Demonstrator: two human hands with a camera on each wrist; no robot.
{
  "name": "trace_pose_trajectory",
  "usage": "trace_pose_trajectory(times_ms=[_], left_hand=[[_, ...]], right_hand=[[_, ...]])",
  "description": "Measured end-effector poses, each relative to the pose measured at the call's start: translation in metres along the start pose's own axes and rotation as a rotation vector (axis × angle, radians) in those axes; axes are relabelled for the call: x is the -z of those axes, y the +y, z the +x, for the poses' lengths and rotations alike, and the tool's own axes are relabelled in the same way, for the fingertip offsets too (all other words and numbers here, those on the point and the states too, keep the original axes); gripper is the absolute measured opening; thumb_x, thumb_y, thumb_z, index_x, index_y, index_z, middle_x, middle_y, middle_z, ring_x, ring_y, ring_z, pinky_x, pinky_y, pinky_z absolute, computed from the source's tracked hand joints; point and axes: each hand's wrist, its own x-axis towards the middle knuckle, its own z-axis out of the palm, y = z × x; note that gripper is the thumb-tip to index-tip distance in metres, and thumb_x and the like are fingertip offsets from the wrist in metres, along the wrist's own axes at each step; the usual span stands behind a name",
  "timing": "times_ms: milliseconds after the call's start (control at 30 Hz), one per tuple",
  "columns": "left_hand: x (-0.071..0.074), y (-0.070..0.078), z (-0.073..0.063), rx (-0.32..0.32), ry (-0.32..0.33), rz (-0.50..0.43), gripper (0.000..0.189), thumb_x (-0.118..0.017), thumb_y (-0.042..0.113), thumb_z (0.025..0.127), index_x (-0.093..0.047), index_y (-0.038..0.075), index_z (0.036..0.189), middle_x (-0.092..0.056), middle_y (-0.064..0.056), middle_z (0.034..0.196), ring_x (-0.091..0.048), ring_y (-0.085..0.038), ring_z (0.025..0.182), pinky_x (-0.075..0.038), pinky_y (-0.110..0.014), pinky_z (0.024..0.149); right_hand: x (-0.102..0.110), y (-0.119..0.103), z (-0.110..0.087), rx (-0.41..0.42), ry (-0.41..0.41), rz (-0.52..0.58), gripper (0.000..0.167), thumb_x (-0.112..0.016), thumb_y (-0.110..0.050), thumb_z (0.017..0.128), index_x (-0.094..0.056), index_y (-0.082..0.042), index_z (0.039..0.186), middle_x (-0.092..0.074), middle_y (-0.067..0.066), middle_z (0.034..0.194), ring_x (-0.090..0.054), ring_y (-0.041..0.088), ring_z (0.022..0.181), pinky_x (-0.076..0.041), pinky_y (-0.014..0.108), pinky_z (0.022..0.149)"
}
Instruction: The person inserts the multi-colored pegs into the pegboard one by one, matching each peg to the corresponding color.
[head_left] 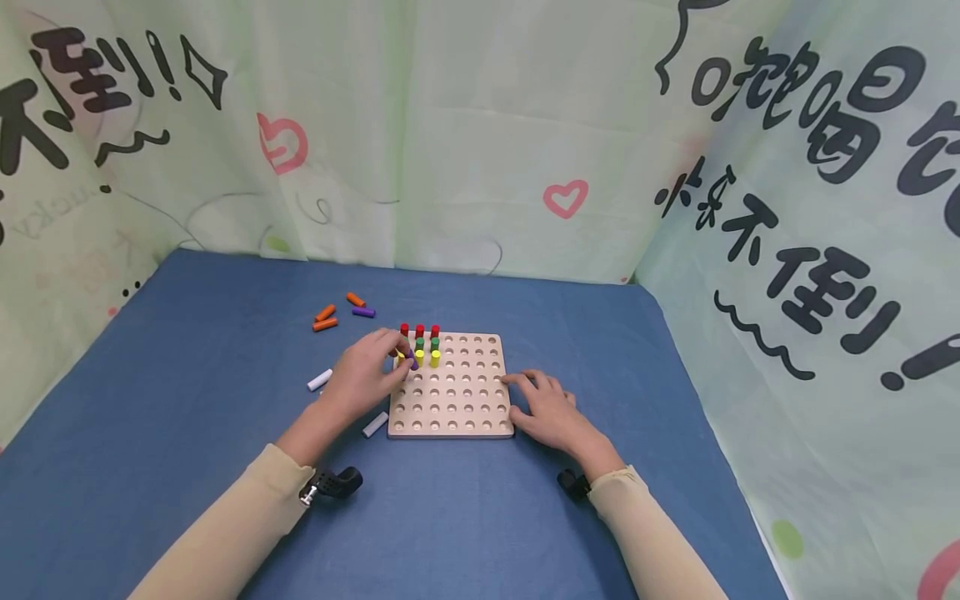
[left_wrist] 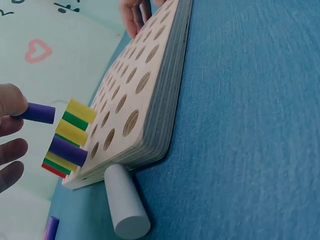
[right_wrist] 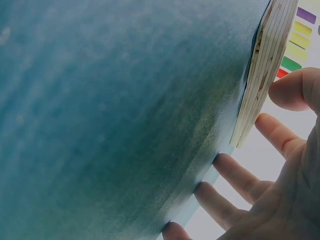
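Note:
My left hand (head_left: 365, 369) pinches a purple peg (left_wrist: 39, 113) between thumb and finger, above the left side of a wooden pegboard (head_left: 457, 422). A second purple peg (left_wrist: 68, 151) stands in the board beside the yellow pegs (head_left: 435, 358). Behind them are a row of green pegs (head_left: 435, 343) and a row of red pegs (head_left: 420, 331). My left fingers partly hide the left column in the head view. At the board's right edge, my right hand (head_left: 553, 410) rests with fingers spread, thumb and index finger (right_wrist: 277, 132) against the side.
Orange pegs (head_left: 325, 324) and a loose purple peg (head_left: 363, 312) lie on the blue cloth (head_left: 225, 358) behind and left of the board. One white peg (head_left: 320, 380) lies left of my hand, and another white peg (head_left: 375, 425) lies by the board's near-left corner.

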Motion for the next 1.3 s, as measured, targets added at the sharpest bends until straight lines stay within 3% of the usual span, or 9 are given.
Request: trace_pose_trajectory(times_ms=[167, 367, 700, 1300], left_hand=[[-0.004, 0.002, 0.002, -0.009, -0.029, 0.055, 0.011, -0.077, 0.015, 0.093, -0.068, 0.015, 0.099, -0.071, -0.005, 0.096, -0.060, -0.024, 0.093, -0.050, -0.038, 0.077], [-0.010, -0.002, 0.003, -0.029, -0.049, 0.135, 0.009, -0.079, 0.018, 0.092, -0.072, 0.018, 0.097, -0.075, 0.001, 0.094, -0.061, -0.024, 0.097, -0.048, -0.045, 0.086], [-0.016, -0.005, 0.002, -0.022, -0.072, 0.184, 0.008, -0.079, 0.020, 0.093, -0.073, 0.019, 0.097, -0.074, 0.001, 0.096, -0.060, -0.024, 0.098, -0.045, -0.044, 0.084], [-0.015, -0.004, 0.003, -0.066, -0.040, 0.148, 0.007, -0.073, 0.013, 0.094, -0.075, 0.014, 0.101, -0.071, -0.006, 0.112, -0.061, -0.029, 0.106, -0.049, -0.052, 0.092]], right_hand=[[0.000, 0.001, -0.001, 0.001, 0.000, 0.000, 0.051, -0.054, -0.031, 0.101, -0.047, -0.030, 0.152, -0.039, 0.015, 0.159, -0.035, 0.045, 0.146, -0.032, 0.073, 0.104], [0.001, 0.000, -0.001, 0.010, 0.000, 0.002, 0.051, -0.054, -0.031, 0.102, -0.047, -0.030, 0.152, -0.038, 0.015, 0.158, -0.035, 0.046, 0.146, -0.032, 0.073, 0.104], [0.002, -0.001, -0.002, 0.009, -0.001, 0.004, 0.050, -0.054, -0.031, 0.102, -0.047, -0.030, 0.152, -0.039, 0.015, 0.158, -0.035, 0.046, 0.146, -0.032, 0.073, 0.104], [0.002, -0.002, -0.002, 0.006, -0.004, 0.000, 0.051, -0.054, -0.031, 0.102, -0.047, -0.029, 0.152, -0.038, 0.016, 0.159, -0.034, 0.046, 0.147, -0.031, 0.074, 0.105]])
